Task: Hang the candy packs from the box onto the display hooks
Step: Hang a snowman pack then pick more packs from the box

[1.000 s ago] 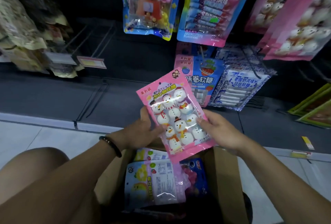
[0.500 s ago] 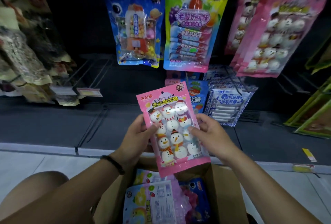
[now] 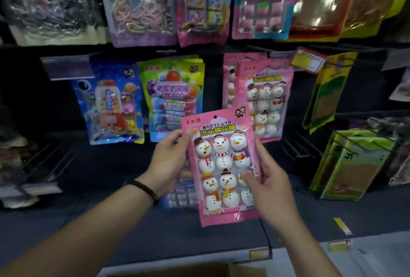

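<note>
Lifted higher than half a second ago, well above the box [image 3: 199, 270]. Pinches the pack [image 3: 221, 165] with the left hand [image 3: 170, 161] at its upper left edge and the right hand [image 3: 269, 180] at its lower right edge. Holds it upright before the matching pink packs [image 3: 265, 99] on the display. Probably light, with slippery film and soft, squashable sweets. Better gripped at the flat top edge, beside the hole [image 3: 214, 117].

1. A shop aisle: a dark display wall hung in rows with sealed, brightly printed candy packs [image 3: 170, 97].
2. Stock repeats. Snowman packs [image 3: 266, 99] hang several deep in one spot, and green packs [image 3: 355, 165] do likewise.
3. Wire hooks [image 3: 295, 146] jut from the wall, and a yellow price tag [image 3: 307, 60] hangs at the front.
4. Yellow labels [image 3: 258, 253] sit on the base shelf's front edge, with a cardboard box [image 3: 244, 272] on the floor below.
</note>
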Motion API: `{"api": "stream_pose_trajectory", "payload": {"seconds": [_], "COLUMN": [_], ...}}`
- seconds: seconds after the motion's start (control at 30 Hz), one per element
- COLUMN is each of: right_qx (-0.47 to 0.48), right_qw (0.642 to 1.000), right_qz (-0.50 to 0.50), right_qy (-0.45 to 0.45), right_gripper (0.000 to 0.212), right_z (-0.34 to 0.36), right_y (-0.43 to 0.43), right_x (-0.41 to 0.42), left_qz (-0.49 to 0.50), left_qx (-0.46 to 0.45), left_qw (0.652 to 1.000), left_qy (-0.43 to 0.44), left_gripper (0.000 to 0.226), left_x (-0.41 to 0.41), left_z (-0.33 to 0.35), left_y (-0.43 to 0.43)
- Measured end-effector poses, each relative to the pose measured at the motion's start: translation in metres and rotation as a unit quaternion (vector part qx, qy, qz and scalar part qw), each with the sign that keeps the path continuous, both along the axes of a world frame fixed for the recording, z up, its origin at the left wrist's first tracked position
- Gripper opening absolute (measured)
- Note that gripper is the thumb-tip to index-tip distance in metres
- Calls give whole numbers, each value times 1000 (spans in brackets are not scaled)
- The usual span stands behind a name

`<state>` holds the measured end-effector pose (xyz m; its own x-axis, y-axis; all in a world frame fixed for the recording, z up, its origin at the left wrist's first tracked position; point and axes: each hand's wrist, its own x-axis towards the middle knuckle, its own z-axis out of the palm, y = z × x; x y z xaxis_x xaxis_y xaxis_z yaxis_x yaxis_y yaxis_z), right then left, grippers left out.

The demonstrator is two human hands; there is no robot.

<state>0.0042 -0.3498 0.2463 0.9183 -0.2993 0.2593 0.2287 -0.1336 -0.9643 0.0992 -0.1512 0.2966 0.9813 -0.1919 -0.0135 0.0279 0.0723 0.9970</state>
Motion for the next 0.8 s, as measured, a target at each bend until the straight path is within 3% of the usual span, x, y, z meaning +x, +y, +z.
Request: {"api": "stream_pose_trajectory", "payload": {"seconds": [0.13,0.27,0.6,0.8], "right_qx": [-50,-144,-171,-176], "right_qw": [991,970,967,970], "right_qz": [-120,-194,-190,-165], "right_qy": [-26,-17,3,-29], "right_gripper": [77,66,82,79], "right_z": [5,5,12,20], "right_y": [-20,-28,-46,-48], "right_x": [1,1,10,10], "left_qz": [-20,-4,21,46], "left_qx": [38,81,98,83], "left_qw": [997,988,968,952], "left_qy": [-64,-129,-232,-293], "left_gripper": [27,40,41,39], "left_x": [18,33,55,55], "left_z": [19,33,67,67], "left_y": [-44,-86,-144,-150]}}
